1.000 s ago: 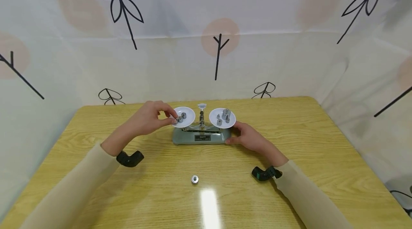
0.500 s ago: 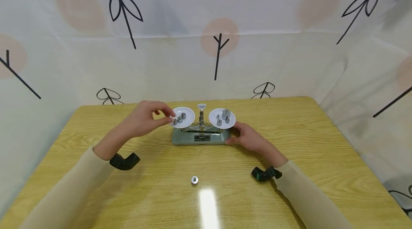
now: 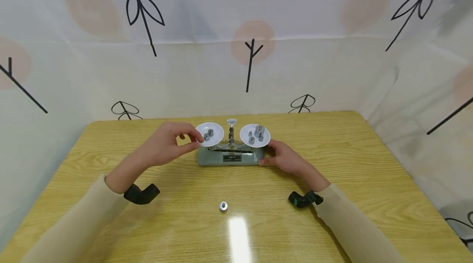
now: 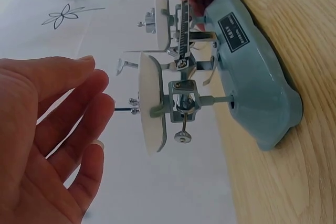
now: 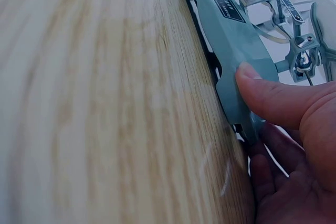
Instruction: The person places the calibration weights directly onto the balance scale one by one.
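A balance scale with a grey-green base stands near the table's far side. My left hand is at the outer rim of the left white pan, thumb and index finger close together. Two metal weights show there; the fingertips cover the spot beside them, so whether they pinch a weight is unclear. In the left wrist view the left hand has bent fingers beside the pan. My right hand grips the base's right end, thumb on the front. Several weights stand on the right pan.
A single metal weight stands on the wooden table in front of the scale. A patterned cloth hangs behind the table. Black wrist cameras sit on both wrists.
My left hand draws slightly left off the pan's outermost weight, then comes back to the rim, with that weight now out of sight. The right hand stays on the base.
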Available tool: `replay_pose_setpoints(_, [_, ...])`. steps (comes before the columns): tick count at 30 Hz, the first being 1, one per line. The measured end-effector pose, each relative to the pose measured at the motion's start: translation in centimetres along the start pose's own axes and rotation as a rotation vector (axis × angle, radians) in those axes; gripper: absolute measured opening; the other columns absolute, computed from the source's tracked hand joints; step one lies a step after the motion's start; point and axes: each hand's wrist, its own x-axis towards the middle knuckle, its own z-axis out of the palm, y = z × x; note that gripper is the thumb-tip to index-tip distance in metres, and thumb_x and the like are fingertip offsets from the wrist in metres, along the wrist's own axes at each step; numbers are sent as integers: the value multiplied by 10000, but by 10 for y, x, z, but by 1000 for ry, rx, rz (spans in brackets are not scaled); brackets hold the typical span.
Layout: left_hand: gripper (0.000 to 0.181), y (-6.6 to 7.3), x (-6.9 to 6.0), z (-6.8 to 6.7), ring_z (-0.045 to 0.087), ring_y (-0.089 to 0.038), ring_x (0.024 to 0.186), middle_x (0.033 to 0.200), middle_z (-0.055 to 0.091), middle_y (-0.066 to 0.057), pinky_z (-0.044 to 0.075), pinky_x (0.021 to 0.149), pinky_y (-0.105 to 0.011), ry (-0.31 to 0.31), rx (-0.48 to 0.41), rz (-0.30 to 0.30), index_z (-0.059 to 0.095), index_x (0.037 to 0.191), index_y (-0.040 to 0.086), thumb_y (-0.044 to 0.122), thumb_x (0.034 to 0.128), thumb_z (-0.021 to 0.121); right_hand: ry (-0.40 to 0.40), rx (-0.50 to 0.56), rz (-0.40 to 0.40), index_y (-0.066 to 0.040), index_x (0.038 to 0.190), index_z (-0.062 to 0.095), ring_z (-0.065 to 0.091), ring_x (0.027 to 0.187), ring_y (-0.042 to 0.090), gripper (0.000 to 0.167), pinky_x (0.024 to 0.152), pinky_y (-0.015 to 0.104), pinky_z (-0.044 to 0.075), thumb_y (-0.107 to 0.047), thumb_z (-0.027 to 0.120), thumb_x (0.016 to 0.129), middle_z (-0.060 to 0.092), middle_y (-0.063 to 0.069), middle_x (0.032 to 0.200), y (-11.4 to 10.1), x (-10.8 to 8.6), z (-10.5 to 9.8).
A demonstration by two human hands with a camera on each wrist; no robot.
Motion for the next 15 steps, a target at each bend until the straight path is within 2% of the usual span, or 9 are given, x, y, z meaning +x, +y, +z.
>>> replay_pose_setpoints(7, [128,6,0,3,596,-66,841,907,682,119,493,698,-357,8,-11,46,743,983,148,81,877,769,-3,1,12,-9,1415,506,414,1367,331,643,1146,511,282,-117,791,849,502,150,1441,-3,-1,0])
replay_pose_setpoints(15, [167,9,-1,11,595,-41,839,901,665,166,486,684,-315,-20,-53,112,729,976,211,86,874,773,-6,16,27,-19,1424,498,423,1358,317,648,1146,495,290,-100,787,849,506,138,1437,-1,0,1])
